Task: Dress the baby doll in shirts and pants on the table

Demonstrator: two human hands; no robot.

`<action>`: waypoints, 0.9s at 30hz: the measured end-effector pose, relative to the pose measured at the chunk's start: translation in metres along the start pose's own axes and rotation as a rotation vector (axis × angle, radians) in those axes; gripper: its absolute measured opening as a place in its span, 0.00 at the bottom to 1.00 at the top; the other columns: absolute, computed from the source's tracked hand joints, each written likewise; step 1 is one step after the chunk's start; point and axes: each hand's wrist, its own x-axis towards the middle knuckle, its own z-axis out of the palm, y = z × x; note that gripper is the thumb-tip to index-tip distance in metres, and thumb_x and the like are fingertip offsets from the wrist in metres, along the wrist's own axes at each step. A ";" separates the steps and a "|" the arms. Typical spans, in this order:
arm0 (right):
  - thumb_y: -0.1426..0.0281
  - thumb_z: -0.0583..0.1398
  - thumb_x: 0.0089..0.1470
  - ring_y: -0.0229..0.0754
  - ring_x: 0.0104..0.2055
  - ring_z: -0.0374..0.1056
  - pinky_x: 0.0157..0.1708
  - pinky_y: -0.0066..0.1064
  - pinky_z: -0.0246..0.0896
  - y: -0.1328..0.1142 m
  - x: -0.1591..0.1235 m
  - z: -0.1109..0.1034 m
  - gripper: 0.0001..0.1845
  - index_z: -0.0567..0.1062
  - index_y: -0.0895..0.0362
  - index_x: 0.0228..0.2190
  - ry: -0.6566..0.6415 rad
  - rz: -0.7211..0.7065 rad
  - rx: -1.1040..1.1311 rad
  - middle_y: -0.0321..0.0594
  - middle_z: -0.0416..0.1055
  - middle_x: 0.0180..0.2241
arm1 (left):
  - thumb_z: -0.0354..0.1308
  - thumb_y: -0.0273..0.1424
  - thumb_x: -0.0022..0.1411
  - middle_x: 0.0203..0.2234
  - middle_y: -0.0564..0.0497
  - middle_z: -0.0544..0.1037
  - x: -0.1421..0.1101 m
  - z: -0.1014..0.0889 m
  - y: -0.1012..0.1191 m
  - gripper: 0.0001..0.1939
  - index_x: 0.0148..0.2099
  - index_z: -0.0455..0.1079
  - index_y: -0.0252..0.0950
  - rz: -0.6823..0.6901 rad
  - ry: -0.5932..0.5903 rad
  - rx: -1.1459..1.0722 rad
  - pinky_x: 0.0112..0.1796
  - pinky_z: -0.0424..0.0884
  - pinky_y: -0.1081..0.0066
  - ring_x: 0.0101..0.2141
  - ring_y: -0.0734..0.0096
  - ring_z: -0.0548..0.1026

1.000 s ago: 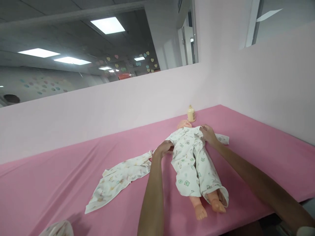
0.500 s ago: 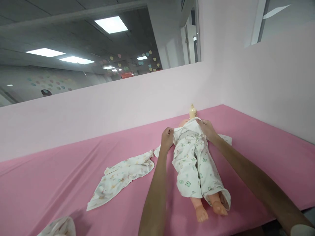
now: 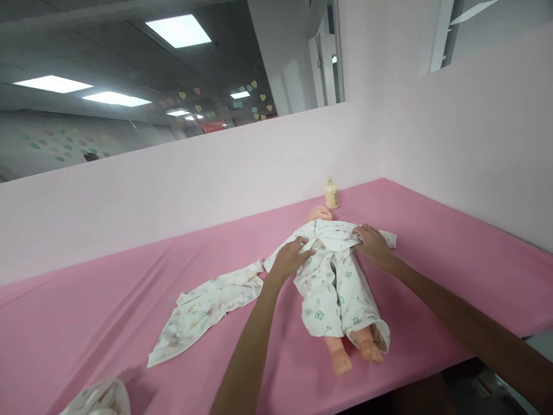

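near edge: a crumpled printed cloth (image 3: 100,399) is lying at the tabletop (image 3: 86,311) corner | middle: a loose printed garment (image 3: 207,308) is lying spread left of the baby doll (image 3: 334,282) | hands: left hand (image 3: 288,259) and right hand (image 3: 371,242) are pressing flat, fingers open, on the doll's printed shirt (image 3: 330,235) | far: a baby bottle (image 3: 332,194) is standing beyond the head

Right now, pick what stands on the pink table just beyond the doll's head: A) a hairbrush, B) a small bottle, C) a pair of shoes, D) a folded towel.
B: a small cream-coloured bottle stands upright on the pink table just past the doll's head, near the wall; nothing else is there.
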 end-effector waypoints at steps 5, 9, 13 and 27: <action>0.75 0.51 0.50 0.40 0.28 0.61 0.27 0.30 0.44 0.003 -0.003 -0.002 0.07 0.67 0.56 0.24 -0.074 0.196 0.010 0.38 0.70 0.26 | 0.45 0.25 0.60 0.33 0.49 0.76 -0.011 0.014 -0.018 0.14 0.45 0.67 0.38 -0.072 0.125 0.135 0.34 0.61 0.70 0.36 0.64 0.72; 0.72 0.53 0.52 0.39 0.26 0.58 0.26 0.31 0.40 -0.003 -0.017 -0.017 0.07 0.64 0.56 0.22 -0.039 0.243 -0.142 0.37 0.68 0.24 | 0.46 0.21 0.57 0.34 0.46 0.76 -0.018 0.020 -0.024 0.19 0.49 0.65 0.36 -0.161 0.228 0.241 0.34 0.63 0.69 0.37 0.61 0.73; 0.68 0.54 0.55 0.40 0.27 0.61 0.27 0.31 0.41 -0.005 -0.037 -0.018 0.10 0.64 0.56 0.23 -0.119 0.175 -0.226 0.39 0.70 0.25 | 0.47 0.20 0.56 0.36 0.45 0.76 -0.036 0.021 -0.017 0.20 0.51 0.64 0.37 -0.089 0.151 0.268 0.37 0.65 0.67 0.38 0.60 0.74; 0.52 0.50 0.59 0.56 0.49 0.65 0.51 0.47 0.52 0.012 -0.031 0.012 0.25 0.75 0.55 0.24 -0.258 0.305 0.043 0.44 0.75 0.34 | 0.48 0.21 0.51 0.36 0.45 0.78 -0.023 0.050 -0.041 0.13 0.38 0.69 0.34 -0.249 0.120 -0.276 0.39 0.69 0.64 0.37 0.62 0.74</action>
